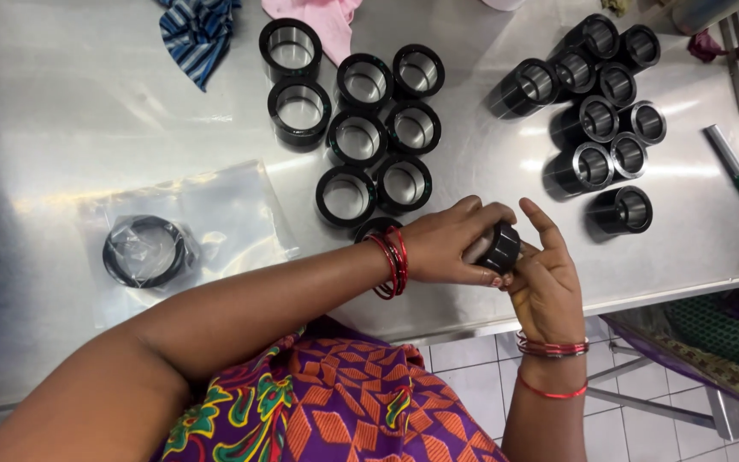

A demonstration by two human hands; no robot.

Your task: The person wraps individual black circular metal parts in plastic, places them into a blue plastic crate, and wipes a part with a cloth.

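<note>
We see both hands meeting just above the near edge of a steel table (70, 103), closed together around one black cylindrical sleeve (501, 247) with a bright metal bore. The left hand (451, 244) wraps over it from the top and left, fingers curled down onto its body, while the right hand (549, 278) cups it from below and the right, thumb raised along its end; so each hand is clamped on that same part, which sits between the palms and off the tabletop. Red bangles (392, 261) circle the left wrist, and more red bangles ring the right wrist. Just beyond the left hand we find a cluster of short, wide black rings (361, 128) with shiny liners, standing close together in rows, one of them partly hidden under the left wrist. Well to the right of these stands a second group of taller black sleeves (605, 111), like the one in hand, tilted or lying with their bores facing us. Near the table's right edge lies a marker with a green cap (731, 161). To the left, a clear plastic bag (190, 231) lies flat with a black ring seal (147, 251) on it. At the far edge we make out a striped blue cloth (197, 30) and a pink cloth (327, 21).
</note>
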